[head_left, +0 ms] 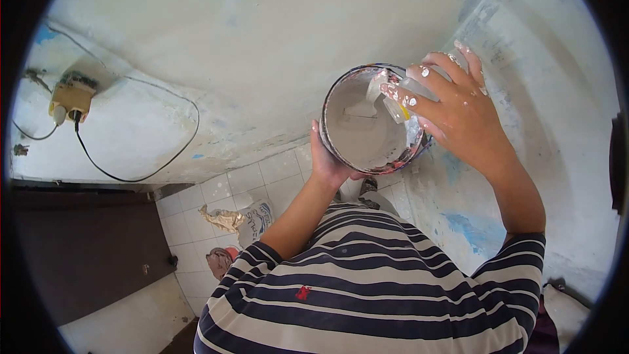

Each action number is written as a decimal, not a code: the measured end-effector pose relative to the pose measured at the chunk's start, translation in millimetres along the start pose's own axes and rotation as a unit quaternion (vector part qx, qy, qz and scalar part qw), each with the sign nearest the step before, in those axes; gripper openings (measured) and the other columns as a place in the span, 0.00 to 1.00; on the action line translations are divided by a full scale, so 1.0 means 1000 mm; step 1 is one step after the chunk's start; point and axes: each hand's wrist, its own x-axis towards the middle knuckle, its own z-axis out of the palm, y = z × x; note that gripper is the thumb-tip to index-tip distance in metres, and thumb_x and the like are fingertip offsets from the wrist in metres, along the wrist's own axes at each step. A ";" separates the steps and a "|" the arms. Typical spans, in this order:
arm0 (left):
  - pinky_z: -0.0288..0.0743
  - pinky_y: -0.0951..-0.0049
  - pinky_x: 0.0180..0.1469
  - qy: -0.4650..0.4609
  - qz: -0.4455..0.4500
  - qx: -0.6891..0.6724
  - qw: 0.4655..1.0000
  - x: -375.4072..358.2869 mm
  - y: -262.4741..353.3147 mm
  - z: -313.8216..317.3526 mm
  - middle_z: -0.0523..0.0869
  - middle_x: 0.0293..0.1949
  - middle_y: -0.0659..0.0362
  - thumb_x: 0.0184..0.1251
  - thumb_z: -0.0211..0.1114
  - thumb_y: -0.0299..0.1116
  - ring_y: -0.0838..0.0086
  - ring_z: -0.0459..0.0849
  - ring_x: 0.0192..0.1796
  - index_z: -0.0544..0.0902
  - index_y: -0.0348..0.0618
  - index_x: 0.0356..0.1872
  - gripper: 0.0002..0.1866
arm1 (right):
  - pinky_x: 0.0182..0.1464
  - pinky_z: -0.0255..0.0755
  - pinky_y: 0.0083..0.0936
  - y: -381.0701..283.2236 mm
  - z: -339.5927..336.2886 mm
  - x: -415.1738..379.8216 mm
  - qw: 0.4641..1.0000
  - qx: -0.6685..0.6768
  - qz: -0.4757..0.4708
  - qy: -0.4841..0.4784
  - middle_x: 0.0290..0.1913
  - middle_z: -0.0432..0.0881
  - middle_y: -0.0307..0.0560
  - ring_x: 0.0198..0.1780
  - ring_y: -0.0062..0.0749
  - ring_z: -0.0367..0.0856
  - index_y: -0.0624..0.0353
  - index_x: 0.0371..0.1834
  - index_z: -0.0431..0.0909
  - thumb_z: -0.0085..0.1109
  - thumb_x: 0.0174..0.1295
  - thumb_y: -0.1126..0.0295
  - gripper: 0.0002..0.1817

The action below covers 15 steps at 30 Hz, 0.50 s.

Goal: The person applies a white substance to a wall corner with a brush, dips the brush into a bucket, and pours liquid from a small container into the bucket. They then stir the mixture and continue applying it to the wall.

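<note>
A round paint bucket [333, 141] with a paint-smeared rim is held up in front of me, holding a greyish-white liquid [357, 128]. My left hand [329, 160] supports it, gripping the lower left side, with some fingers hidden underneath. Over the bucket's right rim is my right hand [452, 95], its fingertips spotted with white paint. Its curved fingers and thumb are around a clear plastic container [397, 112] with a yellow band, tilted over the bucket. Part of that container is hidden behind the fingers. Thick white stuff [377, 86] shows near the fingertips.
A patchy wall [275, 46] stands close ahead, another wall [524, 78] to the right. At left hangs a socket box [72, 97] with plugs and a looping black cable [141, 179]. A printed bag [254, 223] lies on the tiled floor [278, 167] near a dark door [85, 249].
</note>
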 end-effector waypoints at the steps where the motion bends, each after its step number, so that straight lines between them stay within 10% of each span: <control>1: 0.61 0.47 0.77 0.015 -0.001 0.004 1.000 -0.002 0.003 0.000 0.68 0.76 0.51 0.76 0.31 0.73 0.53 0.67 0.76 0.63 0.49 0.79 0.45 | 0.76 0.57 0.60 -0.003 0.000 0.004 1.000 -0.014 -0.011 -0.002 0.56 0.83 0.35 0.64 0.37 0.76 0.33 0.57 0.86 0.70 0.56 0.70 0.24; 4: 0.61 0.47 0.77 -0.241 -0.066 -0.256 0.934 0.009 -0.001 -0.047 0.68 0.77 0.50 0.76 0.31 0.73 0.52 0.67 0.76 0.63 0.48 0.79 0.45 | 0.75 0.56 0.62 -0.008 0.000 0.008 0.999 -0.035 -0.033 -0.001 0.54 0.84 0.35 0.63 0.38 0.77 0.34 0.57 0.87 0.66 0.60 0.70 0.21; 7: 0.61 0.46 0.77 0.001 0.018 0.010 1.000 -0.010 0.008 0.001 0.67 0.77 0.50 0.76 0.30 0.73 0.51 0.67 0.76 0.62 0.48 0.79 0.45 | 0.75 0.56 0.63 -0.012 -0.005 0.009 0.997 -0.053 -0.048 0.004 0.52 0.84 0.35 0.62 0.38 0.78 0.35 0.56 0.87 0.64 0.62 0.69 0.20; 10: 0.61 0.47 0.77 -0.243 -0.059 -0.285 0.925 -0.006 0.011 -0.018 0.67 0.77 0.50 0.76 0.31 0.72 0.52 0.67 0.77 0.62 0.48 0.79 0.45 | 0.75 0.56 0.63 -0.016 -0.011 0.011 0.996 -0.073 -0.059 0.010 0.52 0.85 0.35 0.62 0.38 0.79 0.36 0.56 0.87 0.64 0.61 0.69 0.20; 13: 0.61 0.47 0.77 -0.007 0.025 0.015 1.000 -0.017 0.010 0.004 0.68 0.77 0.51 0.77 0.32 0.72 0.53 0.67 0.77 0.63 0.48 0.79 0.44 | 0.75 0.56 0.63 -0.018 -0.015 0.008 0.993 -0.092 -0.067 0.017 0.52 0.85 0.35 0.62 0.38 0.79 0.36 0.56 0.87 0.64 0.61 0.69 0.20; 15: 0.61 0.48 0.77 -0.016 0.025 0.011 1.000 -0.016 0.007 -0.001 0.68 0.77 0.51 0.77 0.32 0.71 0.53 0.67 0.77 0.63 0.49 0.79 0.44 | 0.75 0.56 0.63 -0.020 -0.016 0.005 0.993 -0.099 -0.067 0.022 0.52 0.85 0.35 0.62 0.37 0.79 0.36 0.56 0.87 0.64 0.61 0.69 0.20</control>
